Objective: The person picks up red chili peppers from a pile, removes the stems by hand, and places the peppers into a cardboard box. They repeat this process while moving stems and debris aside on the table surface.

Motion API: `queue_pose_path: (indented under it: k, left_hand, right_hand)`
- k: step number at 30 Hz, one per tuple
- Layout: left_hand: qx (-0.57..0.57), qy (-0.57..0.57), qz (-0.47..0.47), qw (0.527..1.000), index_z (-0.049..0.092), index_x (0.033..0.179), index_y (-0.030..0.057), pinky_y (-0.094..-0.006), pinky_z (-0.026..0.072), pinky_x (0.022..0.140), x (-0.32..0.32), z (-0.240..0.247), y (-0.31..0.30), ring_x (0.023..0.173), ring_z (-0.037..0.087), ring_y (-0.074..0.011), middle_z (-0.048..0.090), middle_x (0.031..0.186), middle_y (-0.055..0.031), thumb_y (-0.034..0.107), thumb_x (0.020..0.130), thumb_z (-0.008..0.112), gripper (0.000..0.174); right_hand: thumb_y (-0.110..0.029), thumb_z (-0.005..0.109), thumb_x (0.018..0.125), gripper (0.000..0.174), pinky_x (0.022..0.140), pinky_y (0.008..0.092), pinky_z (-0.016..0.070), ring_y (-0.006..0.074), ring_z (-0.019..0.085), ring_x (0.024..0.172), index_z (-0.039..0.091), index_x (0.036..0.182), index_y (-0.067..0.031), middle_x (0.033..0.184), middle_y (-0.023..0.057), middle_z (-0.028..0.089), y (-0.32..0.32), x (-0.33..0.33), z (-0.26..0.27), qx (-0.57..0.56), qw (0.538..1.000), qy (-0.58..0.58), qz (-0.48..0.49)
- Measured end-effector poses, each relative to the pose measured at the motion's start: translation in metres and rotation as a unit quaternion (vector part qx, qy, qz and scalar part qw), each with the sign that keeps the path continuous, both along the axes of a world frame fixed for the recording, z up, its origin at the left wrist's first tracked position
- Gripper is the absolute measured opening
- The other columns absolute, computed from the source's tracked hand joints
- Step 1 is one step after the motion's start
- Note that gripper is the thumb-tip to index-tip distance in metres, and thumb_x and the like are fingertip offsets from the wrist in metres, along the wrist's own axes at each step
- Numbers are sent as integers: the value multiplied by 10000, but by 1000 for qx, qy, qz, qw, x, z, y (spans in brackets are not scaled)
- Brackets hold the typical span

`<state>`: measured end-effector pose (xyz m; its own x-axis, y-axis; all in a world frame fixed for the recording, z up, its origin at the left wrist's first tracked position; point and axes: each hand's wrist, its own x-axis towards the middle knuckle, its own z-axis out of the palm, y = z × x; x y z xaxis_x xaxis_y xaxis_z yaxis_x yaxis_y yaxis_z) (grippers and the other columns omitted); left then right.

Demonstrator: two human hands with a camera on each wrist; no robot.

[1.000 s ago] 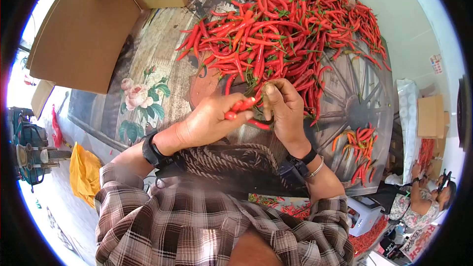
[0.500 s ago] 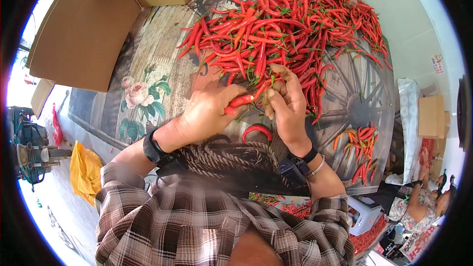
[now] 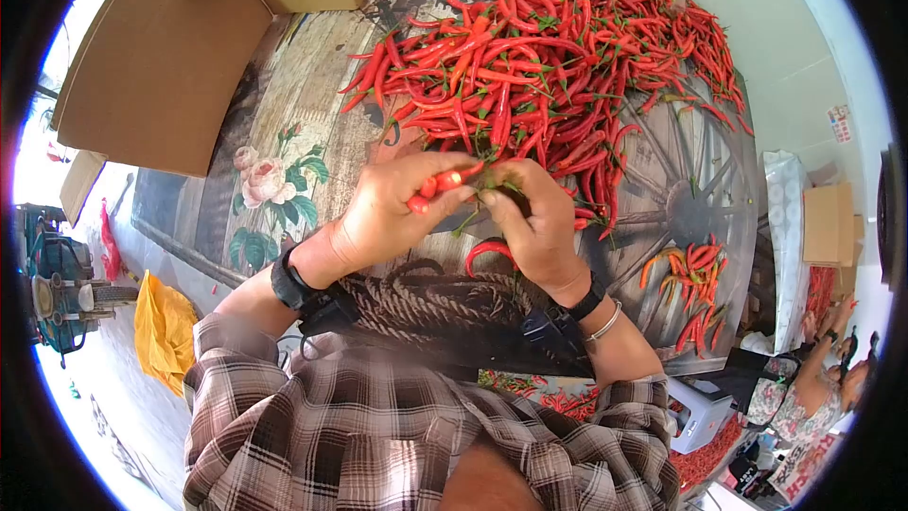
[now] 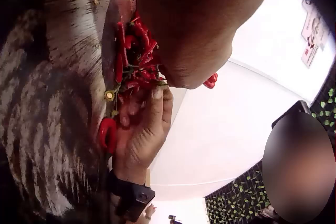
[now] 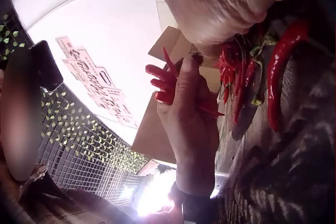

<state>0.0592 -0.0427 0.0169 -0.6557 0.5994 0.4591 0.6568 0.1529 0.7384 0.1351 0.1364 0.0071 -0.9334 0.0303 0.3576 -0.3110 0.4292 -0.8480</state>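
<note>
My left hand grips several red chilies, whose tips stick out past the fingers in the right wrist view. Fingertips of my right hand meet the left thumb and pinch at the green stem end of a chili. In the left wrist view the right thumb presses on that green stem. One curved red chili lies on the table just below the hands. Behind them spreads a large pile of red chilies with green stems.
A coiled brown rope pattern shows at the near table edge. Smaller orange and red chilies lie at the right. An open cardboard box stands at the left, and a yellow bag lies below it. Another person works at far right.
A curved chili under the right hand came to lie on the table. The right hand reached slightly up, then came back left to meet the left hand, which still holds its chilies.
</note>
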Motion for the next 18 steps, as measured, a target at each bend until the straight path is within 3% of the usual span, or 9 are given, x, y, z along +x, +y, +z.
queue_pose_path:
  k: [2, 3, 5, 8, 12, 15, 17, 18]
  left_hand:
    - [-41, -97, 18, 994, 646, 1082, 24, -249, 463, 611, 1, 12, 0, 662, 567, -138, 641, 812, -73, 97, 787, 721, 312]
    - [-42, -97, 17, 994, 646, 1082, 24, -249, 463, 611, 0, 12, 0, 662, 567, -138, 641, 812, -73, 97, 787, 721, 312]
    - [-90, -116, -48, 988, 636, 1105, 13, -261, 487, 677, -1, 11, -1, 753, 619, -156, 663, 859, -97, 113, 781, 729, 352]
    - [-70, -101, -62, 990, 640, 1087, 8, -281, 496, 699, 1, 8, 0, 790, 638, -174, 674, 902, -114, 126, 780, 731, 341]
    - [-67, -83, -61, 992, 643, 1068, 3, -295, 500, 694, 0, 1, -1, 785, 644, -198, 673, 905, -121, 139, 773, 739, 338]
    - [-64, -41, -59, 995, 648, 1002, -1, -313, 505, 682, 0, 2, 0, 774, 653, -232, 666, 881, -131, 146, 769, 743, 292]
    - [-57, -20, -57, 997, 635, 948, 2, -330, 508, 664, 2, -4, 1, 758, 655, -262, 657, 851, -136, 144, 765, 744, 256]
    - [-57, -20, -57, 997, 635, 948, 2, -330, 508, 664, 2, -5, 2, 758, 655, -262, 657, 851, -136, 144, 765, 744, 256]
  right_hand:
    - [-56, 621, 862, 148, 569, 205, 410, 66, 519, 659, 550, 977, 2, 781, 18, 548, -2, 4, 3, -167, 984, -55, -28]
    - [-56, 621, 862, 148, 569, 205, 410, 66, 519, 659, 550, 977, 2, 781, 18, 548, -2, 5, 6, -168, 984, -55, -29]
    - [-97, 591, 901, 108, 573, 191, 412, 34, 504, 656, 551, 957, -14, 763, -8, 557, 1, 7, 13, -305, 941, -148, 10]
    - [-102, 574, 913, 76, 574, 180, 403, 17, 488, 658, 554, 945, -36, 759, -16, 552, 1, 7, 14, -336, 927, -162, 43]
    - [-83, 571, 912, 63, 579, 200, 411, 32, 483, 646, 552, 930, -27, 755, -27, 549, 1, 8, 13, -324, 924, -187, 75]
    - [-39, 588, 884, 45, 573, 236, 418, 73, 491, 619, 556, 887, -8, 730, -3, 542, -3, 7, 15, -240, 959, -141, 57]
    - [27, 606, 825, 56, 590, 267, 430, 152, 525, 614, 564, 854, 4, 717, 56, 540, -1, 6, 18, -33, 998, -31, 34]
    - [27, 606, 825, 56, 590, 267, 430, 152, 525, 614, 564, 854, 4, 717, 56, 540, -2, 5, 18, -33, 998, -31, 33]
